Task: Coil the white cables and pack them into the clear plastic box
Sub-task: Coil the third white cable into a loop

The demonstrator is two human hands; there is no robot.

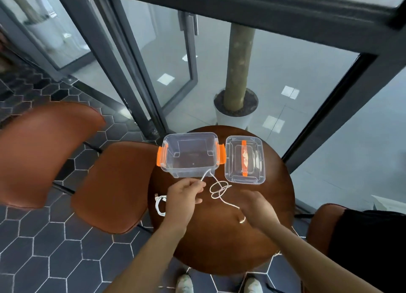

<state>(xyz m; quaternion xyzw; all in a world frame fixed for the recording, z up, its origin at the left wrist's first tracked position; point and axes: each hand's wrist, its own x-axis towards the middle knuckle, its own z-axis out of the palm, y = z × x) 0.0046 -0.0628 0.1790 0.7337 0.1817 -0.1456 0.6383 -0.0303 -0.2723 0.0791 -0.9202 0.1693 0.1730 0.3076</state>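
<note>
A clear plastic box [189, 154] with orange latches stands open and empty at the back of the round wooden table [222, 244]. Its clear lid [245, 160] with an orange handle lies to the right of it. My left hand [184, 197] pinches one white cable [219, 190], which runs up toward the box, loops loosely on the table and trails to my right hand [256, 207]. My right hand is blurred and closed around the cable's other stretch. A second white cable [160, 204] lies bundled at the table's left edge, partly hidden by my left hand.
Two brown leather chairs [109, 187] stand left of the table and another at the right [320, 222]. A potted tree trunk [238, 72] and glass partitions are behind the table. My white shoes [184, 284] show below on the hexagon-tiled floor.
</note>
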